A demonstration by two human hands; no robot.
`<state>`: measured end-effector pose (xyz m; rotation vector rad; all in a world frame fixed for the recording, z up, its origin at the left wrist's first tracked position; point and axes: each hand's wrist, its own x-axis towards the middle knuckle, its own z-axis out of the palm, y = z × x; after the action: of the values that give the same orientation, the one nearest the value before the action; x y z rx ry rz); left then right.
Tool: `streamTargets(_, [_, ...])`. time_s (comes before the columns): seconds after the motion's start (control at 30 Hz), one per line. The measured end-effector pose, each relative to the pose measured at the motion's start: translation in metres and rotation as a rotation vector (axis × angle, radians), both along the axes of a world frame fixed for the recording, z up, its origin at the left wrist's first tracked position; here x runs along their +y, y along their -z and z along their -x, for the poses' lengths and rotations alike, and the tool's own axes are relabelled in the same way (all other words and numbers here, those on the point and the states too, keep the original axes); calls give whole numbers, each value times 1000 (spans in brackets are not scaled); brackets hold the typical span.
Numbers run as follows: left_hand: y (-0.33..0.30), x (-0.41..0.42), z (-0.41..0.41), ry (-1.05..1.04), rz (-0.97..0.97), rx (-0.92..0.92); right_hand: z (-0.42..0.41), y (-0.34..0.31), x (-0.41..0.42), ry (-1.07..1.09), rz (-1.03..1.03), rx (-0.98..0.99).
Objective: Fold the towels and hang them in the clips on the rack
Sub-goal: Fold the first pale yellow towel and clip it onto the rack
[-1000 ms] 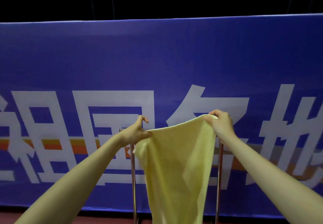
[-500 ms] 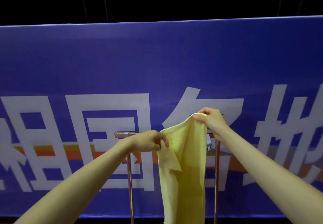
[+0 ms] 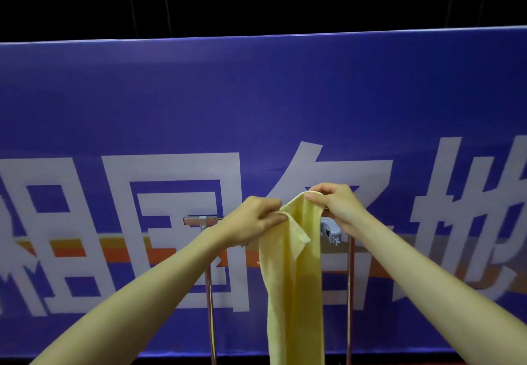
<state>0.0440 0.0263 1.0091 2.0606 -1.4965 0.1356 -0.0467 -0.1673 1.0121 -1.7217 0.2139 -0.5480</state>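
Your left hand (image 3: 253,219) and right hand (image 3: 336,205) sit close together, each pinching the top edge of the yellow towel (image 3: 293,293), which hangs folded lengthwise, a corner flopped over near the top. It is held in front of the rack (image 3: 199,220), right by its top bar; a grey clip (image 3: 330,231) shows just right of the towel. Behind stands a blue banner (image 3: 256,102) with large white characters, and above it a dark railing (image 3: 148,0).

1. An indoor hall or event venue rather than a home.
2. A long blue banner (image 3: 256,94) with large white characters and an orange stripe spans the view.
3. Behind it stands a black metal barrier fence (image 3: 171,0).
4. A reddish floor (image 3: 17,361) shows below.
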Motion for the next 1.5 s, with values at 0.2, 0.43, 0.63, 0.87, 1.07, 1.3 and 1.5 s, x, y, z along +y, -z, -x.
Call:
streamTargets(0.2, [-4, -4, 13, -68, 213, 218, 8, -1, 13, -209, -167, 7])
streamTargets(0.43, [-4, -6, 14, -143, 323, 251, 18, -1, 22, -361, -88, -31])
streamTargets(0.63, [-9, -1, 16, -207, 355, 246, 25, -6, 34, -288, 31, -14])
streamTargets(0.87, [-12, 4, 13, -199, 323, 206, 21, -2, 39, -61, 418, -22])
streamTargets(1.07, [-2, 19, -10, -201, 43, 64, 21, -10, 26, -89, 465, 7])
streamTargets(1.3, [8, 32, -21, -256, -229, -147, 23, -15, 16, -91, 618, 123])
streamTargets(1.5, [4, 32, -30, -300, -177, -550, 24, -14, 11, 0, 711, 137])
